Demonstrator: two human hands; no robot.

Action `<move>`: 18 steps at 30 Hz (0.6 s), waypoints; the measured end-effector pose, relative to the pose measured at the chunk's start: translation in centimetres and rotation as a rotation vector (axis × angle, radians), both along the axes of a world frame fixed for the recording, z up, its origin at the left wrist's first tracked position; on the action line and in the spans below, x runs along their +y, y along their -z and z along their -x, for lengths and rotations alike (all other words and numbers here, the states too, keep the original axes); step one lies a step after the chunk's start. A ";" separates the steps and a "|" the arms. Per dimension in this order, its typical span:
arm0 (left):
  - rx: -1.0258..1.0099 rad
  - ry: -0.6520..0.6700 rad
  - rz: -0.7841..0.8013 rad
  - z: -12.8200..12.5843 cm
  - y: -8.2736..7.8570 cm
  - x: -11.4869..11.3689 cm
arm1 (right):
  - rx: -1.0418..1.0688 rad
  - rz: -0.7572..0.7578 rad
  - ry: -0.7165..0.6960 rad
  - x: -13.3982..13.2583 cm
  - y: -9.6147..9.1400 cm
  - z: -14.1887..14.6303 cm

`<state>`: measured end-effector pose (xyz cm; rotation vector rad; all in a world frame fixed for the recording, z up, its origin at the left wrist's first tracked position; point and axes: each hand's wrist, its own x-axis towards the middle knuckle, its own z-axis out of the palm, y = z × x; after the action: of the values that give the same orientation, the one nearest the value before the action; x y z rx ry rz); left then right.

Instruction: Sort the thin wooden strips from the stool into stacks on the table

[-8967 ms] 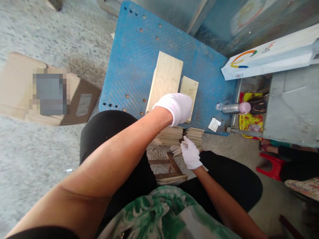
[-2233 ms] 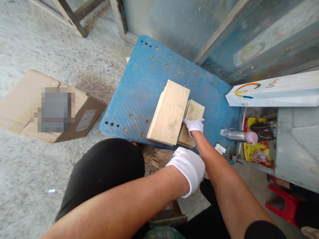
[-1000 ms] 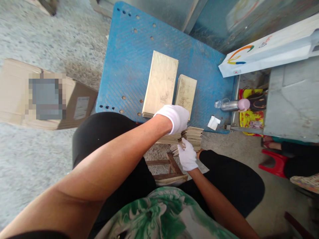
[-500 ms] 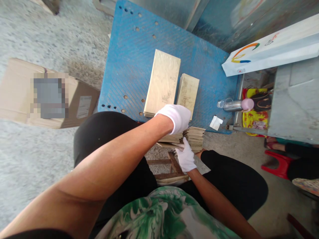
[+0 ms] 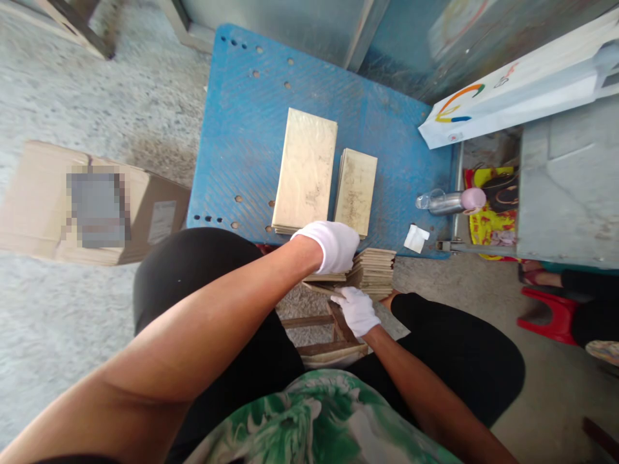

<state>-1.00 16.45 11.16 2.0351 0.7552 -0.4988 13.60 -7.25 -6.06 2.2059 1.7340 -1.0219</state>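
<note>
Both my hands wear white gloves. My left hand (image 5: 333, 245) hovers curled over low stacks of thin tan tiles (image 5: 374, 270) on the floor between my knees; what its fingers hold is hidden. My right hand (image 5: 356, 309) is closed on the edge of one thin tile (image 5: 320, 289), which tilts up out of the stacks. On the blue plastic pallet (image 5: 246, 129) lie a long stack of beige tiles (image 5: 305, 169) and, just right of it, a shorter stack (image 5: 356, 191).
A cardboard box (image 5: 43, 206) sits on the concrete at left. A metal bottle with pink cap (image 5: 449, 202) and a white scrap (image 5: 416, 238) lie by the pallet's right edge. A white printed bag (image 5: 507, 96), a grey block (image 5: 565, 187) and a red stool (image 5: 551, 319) are at right.
2.2 s ago my right hand was on the shorter stack on the pallet; it has come back to the floor stacks and gripped a tile, pulling it toward me. My left hand stayed.
</note>
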 end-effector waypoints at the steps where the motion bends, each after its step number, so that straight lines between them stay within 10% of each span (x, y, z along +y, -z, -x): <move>1: 0.019 0.064 -0.004 -0.1 0.2 -0.1 | 0.010 0.003 -0.015 0.4 -0.4 -0.1; 11: -0.072 0.257 0.095 -0.8 0.8 -0.2 | 0.425 0.057 0.306 8.4 -12.9 -6.4; 18: -0.274 -0.349 0.419 -1.2 -0.3 0.4 | 0.661 -0.255 0.648 13.8 -16.1 -8.6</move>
<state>0.15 16.85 11.47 1.5030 0.7451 -0.1530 22.21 6.58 10.03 2.9203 1.3930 -1.9476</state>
